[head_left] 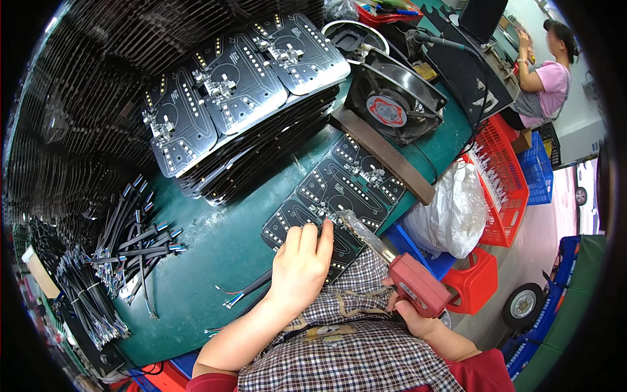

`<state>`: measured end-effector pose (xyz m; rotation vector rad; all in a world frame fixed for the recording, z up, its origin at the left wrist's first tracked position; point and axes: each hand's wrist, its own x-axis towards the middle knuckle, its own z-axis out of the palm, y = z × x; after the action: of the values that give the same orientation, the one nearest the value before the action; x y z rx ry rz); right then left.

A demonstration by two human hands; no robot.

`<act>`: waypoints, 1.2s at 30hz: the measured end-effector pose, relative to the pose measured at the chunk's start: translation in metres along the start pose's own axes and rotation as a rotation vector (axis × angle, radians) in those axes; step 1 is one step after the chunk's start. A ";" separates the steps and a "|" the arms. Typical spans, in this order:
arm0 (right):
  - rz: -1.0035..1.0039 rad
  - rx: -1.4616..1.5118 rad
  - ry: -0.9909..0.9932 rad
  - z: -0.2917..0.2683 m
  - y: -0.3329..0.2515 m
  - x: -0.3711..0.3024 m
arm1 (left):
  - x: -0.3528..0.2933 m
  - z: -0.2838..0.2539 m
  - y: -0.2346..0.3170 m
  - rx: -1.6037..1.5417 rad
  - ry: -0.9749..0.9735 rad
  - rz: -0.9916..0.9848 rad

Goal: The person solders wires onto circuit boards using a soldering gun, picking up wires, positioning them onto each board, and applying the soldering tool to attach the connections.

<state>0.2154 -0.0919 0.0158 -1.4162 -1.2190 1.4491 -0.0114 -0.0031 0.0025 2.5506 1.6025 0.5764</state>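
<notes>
A black circuit board panel (307,189) with rows of small pale parts lies on the green table in front of me. My left hand (302,261) rests over its near part, fingers curled together and the index fingertip down at small metal parts on the board. What those fingers hold is hidden. My right hand (418,317) is wrapped round the dark red body of a soldering gun (418,285). Its metal barrel points up and left, the tip beside my left index finger. A black cable (251,286) with bare coloured wire ends lies by my left wrist.
Tall stacks of board panels (241,98) stand at the back left. Cable bundles (88,294) lie at the left. A brown bar (385,157) and a fan (392,108) sit beyond the board. Red crates (499,176) and a co-worker (548,85) are at the right.
</notes>
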 end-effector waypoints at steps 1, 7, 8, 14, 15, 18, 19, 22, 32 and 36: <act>0.001 0.000 0.001 0.000 -0.001 0.000 | 0.000 0.000 0.000 0.007 0.005 0.007; 0.057 0.011 -0.026 -0.002 0.001 0.000 | 0.001 0.000 0.000 0.058 0.034 0.047; 0.050 0.049 -0.019 0.000 0.000 0.000 | 0.001 0.000 0.000 0.057 0.040 0.049; 0.079 0.142 -0.040 0.001 -0.002 0.003 | 0.000 0.001 0.000 0.050 0.037 0.037; 0.068 0.118 -0.056 0.001 -0.002 0.004 | 0.000 0.001 0.000 0.050 0.037 0.036; 0.097 0.193 -0.038 0.004 -0.007 0.005 | 0.001 0.002 0.000 0.036 0.049 0.034; 0.097 0.194 -0.038 0.005 -0.007 0.005 | 0.001 0.002 0.000 0.033 0.050 0.033; 0.123 0.187 -0.028 0.004 -0.005 0.004 | 0.000 0.002 -0.001 0.024 0.051 0.032; 0.107 0.056 -0.034 0.001 0.001 0.002 | 0.002 0.000 -0.001 0.031 0.031 0.032; 0.060 0.243 -0.027 0.002 -0.006 0.002 | 0.002 0.000 0.000 0.059 0.030 0.049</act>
<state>0.2122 -0.0883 0.0212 -1.2801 -0.9849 1.6031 -0.0103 -0.0018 0.0031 2.6430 1.5945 0.5829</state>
